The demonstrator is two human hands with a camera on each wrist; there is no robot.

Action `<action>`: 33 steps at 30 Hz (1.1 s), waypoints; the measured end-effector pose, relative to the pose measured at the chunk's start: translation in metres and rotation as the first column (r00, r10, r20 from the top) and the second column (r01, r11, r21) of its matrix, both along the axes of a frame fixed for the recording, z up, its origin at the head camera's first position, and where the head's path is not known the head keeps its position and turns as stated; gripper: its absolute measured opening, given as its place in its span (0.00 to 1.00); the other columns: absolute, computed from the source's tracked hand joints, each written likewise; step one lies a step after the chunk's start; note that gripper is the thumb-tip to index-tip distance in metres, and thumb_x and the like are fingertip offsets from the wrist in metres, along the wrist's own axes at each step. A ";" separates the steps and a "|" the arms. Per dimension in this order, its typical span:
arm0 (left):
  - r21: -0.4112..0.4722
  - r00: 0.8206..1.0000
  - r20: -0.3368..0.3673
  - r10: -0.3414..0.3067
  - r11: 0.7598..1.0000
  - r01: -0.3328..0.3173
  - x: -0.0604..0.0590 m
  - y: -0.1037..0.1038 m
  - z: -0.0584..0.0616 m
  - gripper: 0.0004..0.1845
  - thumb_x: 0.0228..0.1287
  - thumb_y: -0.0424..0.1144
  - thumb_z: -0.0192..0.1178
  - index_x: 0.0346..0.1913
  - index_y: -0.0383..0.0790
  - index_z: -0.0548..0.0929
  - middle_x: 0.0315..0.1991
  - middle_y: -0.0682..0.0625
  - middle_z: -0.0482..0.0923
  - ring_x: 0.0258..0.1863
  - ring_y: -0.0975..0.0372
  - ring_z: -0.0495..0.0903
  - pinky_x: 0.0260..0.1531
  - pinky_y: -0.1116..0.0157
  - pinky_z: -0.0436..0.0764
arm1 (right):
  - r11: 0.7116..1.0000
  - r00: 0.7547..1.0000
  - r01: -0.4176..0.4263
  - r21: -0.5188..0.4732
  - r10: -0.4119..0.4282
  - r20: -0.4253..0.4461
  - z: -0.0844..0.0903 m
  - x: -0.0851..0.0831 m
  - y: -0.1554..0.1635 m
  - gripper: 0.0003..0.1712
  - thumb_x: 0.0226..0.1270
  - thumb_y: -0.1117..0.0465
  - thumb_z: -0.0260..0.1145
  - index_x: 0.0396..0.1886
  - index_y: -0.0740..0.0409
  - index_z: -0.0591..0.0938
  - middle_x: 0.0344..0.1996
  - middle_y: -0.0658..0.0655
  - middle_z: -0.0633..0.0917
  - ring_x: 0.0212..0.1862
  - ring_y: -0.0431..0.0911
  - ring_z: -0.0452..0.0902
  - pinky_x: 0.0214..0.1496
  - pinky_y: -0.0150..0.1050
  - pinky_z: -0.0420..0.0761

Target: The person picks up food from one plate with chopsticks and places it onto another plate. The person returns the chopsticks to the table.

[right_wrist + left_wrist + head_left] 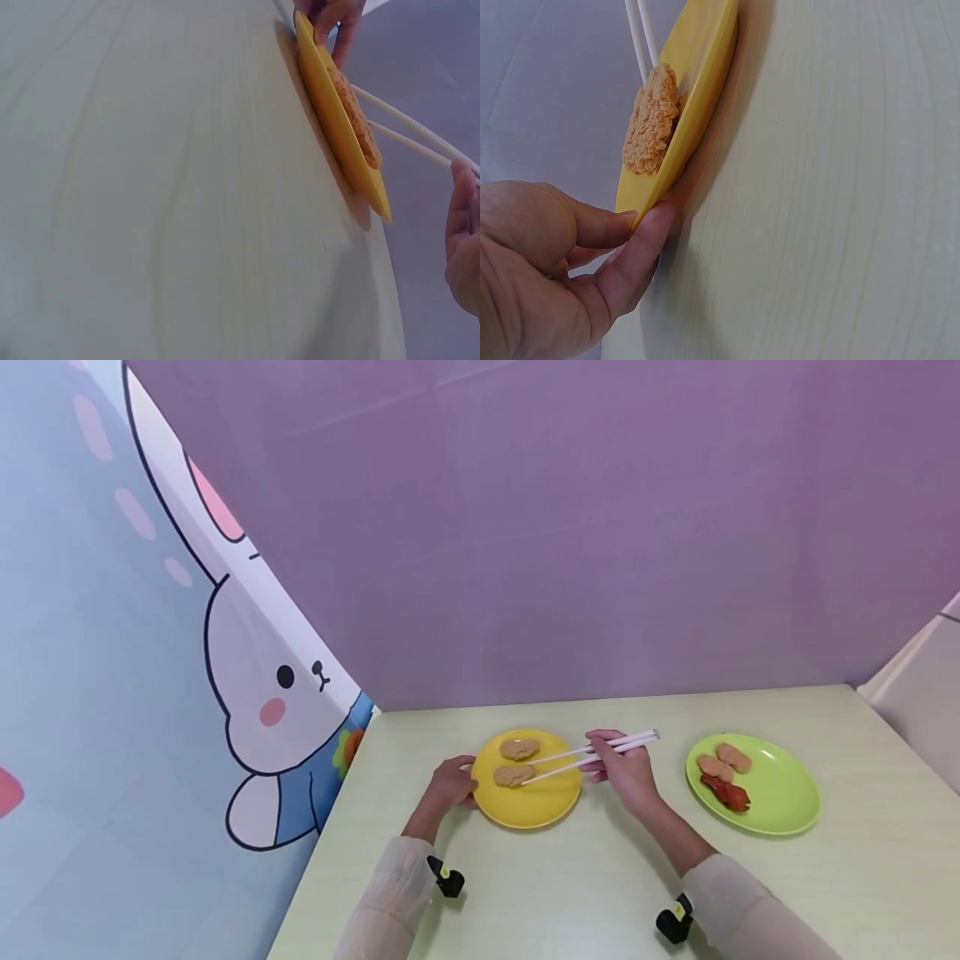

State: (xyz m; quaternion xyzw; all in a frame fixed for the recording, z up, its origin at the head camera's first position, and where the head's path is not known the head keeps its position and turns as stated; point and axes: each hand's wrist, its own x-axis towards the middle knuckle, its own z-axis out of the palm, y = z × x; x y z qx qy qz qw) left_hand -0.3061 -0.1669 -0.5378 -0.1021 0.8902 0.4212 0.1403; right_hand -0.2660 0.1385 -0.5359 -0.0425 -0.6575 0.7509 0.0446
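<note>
My left hand [454, 783] pinches the left rim of a yellow plate [525, 814], thumb and fingers on either side of the edge in the left wrist view. Two brown breaded pieces that look like fried chicken lie on it, a back piece [519, 748] and a front piece [513, 775]. My right hand [626, 772] holds a pair of white chopsticks [577, 763] from the right. Their tips are apart, one at the right end of the front piece and the other just behind it. In the right wrist view the chopsticks [412, 135] reach over the plate's far side.
On the right stands a green plate [787, 785] with two tan pieces [733, 757] and a glossy red-brown piece of food [725, 793]. A purple wall [600, 543] rises behind the pale table [540, 893]. The left wall [165, 693] carries a cartoon rabbit.
</note>
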 end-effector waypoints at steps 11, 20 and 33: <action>0.008 1.000 0.002 -0.001 1.000 0.001 0.000 0.000 -0.001 0.29 0.62 0.27 0.60 0.68 0.42 0.76 0.48 0.41 0.87 0.27 0.62 0.87 0.26 0.67 0.87 | 0.998 0.999 -0.031 0.048 0.031 0.011 0.004 -0.004 -0.014 0.19 0.76 0.58 0.63 0.57 0.67 0.82 0.43 0.66 0.89 0.28 0.45 0.90 0.24 0.33 0.85; 0.015 1.000 -0.014 -0.010 1.000 0.010 0.002 -0.001 -0.001 0.29 0.63 0.26 0.60 0.68 0.42 0.76 0.47 0.41 0.87 0.26 0.62 0.86 0.26 0.67 0.87 | 0.994 0.997 -0.060 0.092 0.056 0.050 0.006 -0.005 -0.019 0.19 0.75 0.56 0.64 0.57 0.65 0.83 0.41 0.62 0.90 0.32 0.50 0.90 0.26 0.36 0.86; 0.004 1.000 -0.018 -0.025 1.000 0.025 0.003 0.000 -0.001 0.28 0.65 0.27 0.61 0.69 0.42 0.76 0.48 0.40 0.87 0.26 0.63 0.86 0.27 0.67 0.87 | 0.994 1.000 -0.023 0.105 0.022 0.017 -0.005 -0.012 -0.023 0.18 0.75 0.57 0.64 0.55 0.65 0.84 0.42 0.70 0.88 0.28 0.45 0.89 0.27 0.36 0.88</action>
